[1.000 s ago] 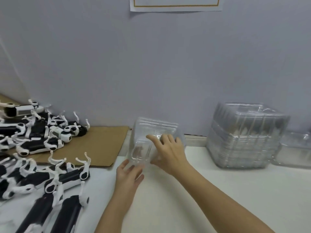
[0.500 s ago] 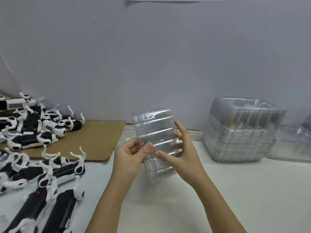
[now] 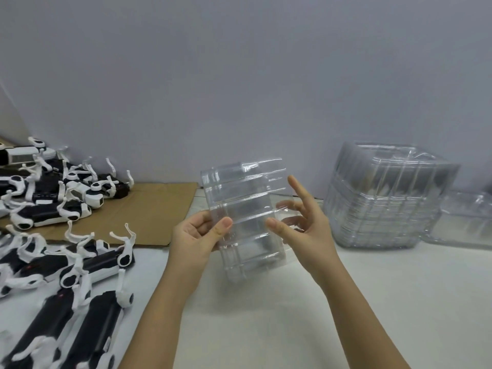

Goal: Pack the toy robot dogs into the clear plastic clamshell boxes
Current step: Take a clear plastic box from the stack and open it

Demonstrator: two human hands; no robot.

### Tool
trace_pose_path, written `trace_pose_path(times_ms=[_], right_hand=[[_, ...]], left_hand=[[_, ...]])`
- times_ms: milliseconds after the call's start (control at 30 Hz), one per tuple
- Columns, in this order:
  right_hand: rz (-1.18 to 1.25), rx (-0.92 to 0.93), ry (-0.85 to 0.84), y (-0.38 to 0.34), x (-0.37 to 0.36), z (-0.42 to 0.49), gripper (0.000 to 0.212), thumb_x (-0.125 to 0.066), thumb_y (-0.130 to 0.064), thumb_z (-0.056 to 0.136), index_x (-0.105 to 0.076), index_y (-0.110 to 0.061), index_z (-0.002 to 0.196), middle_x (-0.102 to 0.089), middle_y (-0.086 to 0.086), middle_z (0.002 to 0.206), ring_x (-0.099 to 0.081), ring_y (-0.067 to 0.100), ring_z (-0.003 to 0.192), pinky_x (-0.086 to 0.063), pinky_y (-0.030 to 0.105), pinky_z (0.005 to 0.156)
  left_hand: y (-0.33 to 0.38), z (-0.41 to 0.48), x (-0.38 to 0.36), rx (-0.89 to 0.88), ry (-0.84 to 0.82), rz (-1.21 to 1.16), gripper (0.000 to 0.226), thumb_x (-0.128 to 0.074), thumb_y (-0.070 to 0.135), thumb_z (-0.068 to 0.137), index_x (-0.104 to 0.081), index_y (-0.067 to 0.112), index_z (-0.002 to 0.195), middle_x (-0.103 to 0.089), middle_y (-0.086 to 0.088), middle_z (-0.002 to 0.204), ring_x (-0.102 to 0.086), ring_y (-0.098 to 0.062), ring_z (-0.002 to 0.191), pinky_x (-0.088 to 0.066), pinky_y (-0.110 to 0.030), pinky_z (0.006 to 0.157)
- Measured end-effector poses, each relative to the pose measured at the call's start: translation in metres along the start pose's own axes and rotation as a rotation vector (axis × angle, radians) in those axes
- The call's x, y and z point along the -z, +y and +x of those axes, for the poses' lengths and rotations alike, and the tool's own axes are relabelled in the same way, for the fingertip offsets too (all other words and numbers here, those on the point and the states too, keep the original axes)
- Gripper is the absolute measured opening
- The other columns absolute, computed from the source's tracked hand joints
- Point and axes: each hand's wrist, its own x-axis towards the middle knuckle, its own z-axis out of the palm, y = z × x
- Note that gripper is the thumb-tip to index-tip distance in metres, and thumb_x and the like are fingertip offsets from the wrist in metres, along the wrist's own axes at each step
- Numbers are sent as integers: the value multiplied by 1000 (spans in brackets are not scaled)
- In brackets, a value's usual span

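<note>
A clear plastic clamshell box (image 3: pixel 247 209) is held upright in the air above the white table (image 3: pixel 346 302). My left hand (image 3: pixel 198 235) grips its left edge, thumb on the front face. My right hand (image 3: pixel 306 227) holds its right edge with the thumb in front and the fingers spread behind the plastic. Several black-and-white toy robot dogs (image 3: pixel 87 262) lie on the table at the left, legs sticking up, with more of the toy dogs (image 3: pixel 61 198) piled farther back on the cardboard.
A brown cardboard sheet (image 3: pixel 154 209) lies at the back left against the grey wall. A tall stack of empty clamshell boxes (image 3: pixel 383 198) stands at the right, with another clear box (image 3: pixel 468 219) beside it at the frame's right edge.
The clamshell box was lifted off the table and turned upright between both hands. My left hand came up from the table and took its left edge.
</note>
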Motion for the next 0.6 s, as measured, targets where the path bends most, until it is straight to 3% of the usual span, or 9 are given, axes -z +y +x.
trace_pose_path(times_ms=[133,233,300,367,467,533,600], right_hand=[[-67,-28,-85,-3,-14,-7,94,-90,-44,60,-31,-67,130,-56,-18,108,-64,-1,85,-52,17,69],[-137,-23,-76,-2,-27,-12,105,-87,-57,49,-21,-69,129,-56,-17,110,-65,7,98,-58,29,76],[-165,-24,-47,-2,-29,-13,104,-87,-56,49,-20,-69,128,-57,-11,109,-66,12,98,-59,39,79],[-165,-18,-4,-2,-29,-12,101,-88,-53,48,-25,-69,126,-59,-10,104,-66,10,93,-58,41,78],[-163,9,67,-1,-26,-11,96,-90,-46,49,-31,-66,123,-57,-8,102,-61,1,89,-57,31,76],[-165,14,105,0,-20,-8,95,-94,-39,53,-33,-62,123,-57,-7,101,-60,-1,86,-53,22,72],[-150,-5,153,0,-7,-3,93,-94,-32,55,-35,-60,122,-58,-4,99,-59,3,80,-52,22,71]], left_hand=[[-3,-1,-2,64,-69,-126,16,-74,25,67,-79,18,80,-75,-5,81,-72,-15,71,-57,-24,60],[-3,-2,-4,65,-107,-131,11,-68,19,75,-79,20,75,-73,0,71,-70,-10,63,-55,-20,59],[-1,-2,-3,59,-108,-119,12,-66,18,76,-78,20,73,-70,3,66,-67,-7,60,-54,-19,58],[1,-2,-3,32,-80,-73,10,-68,21,75,-77,18,74,-71,2,67,-67,-8,61,-54,-20,57],[1,-1,-3,-79,-3,128,8,-69,22,80,-73,19,74,-67,7,62,-59,-3,54,-54,-22,56],[0,-1,-4,-111,31,149,7,-66,15,86,-71,16,81,-68,7,64,-61,-2,56,-55,-22,57],[0,0,-5,-91,69,115,8,-64,8,89,-70,13,85,-72,6,69,-65,-3,61,-54,-19,57]])
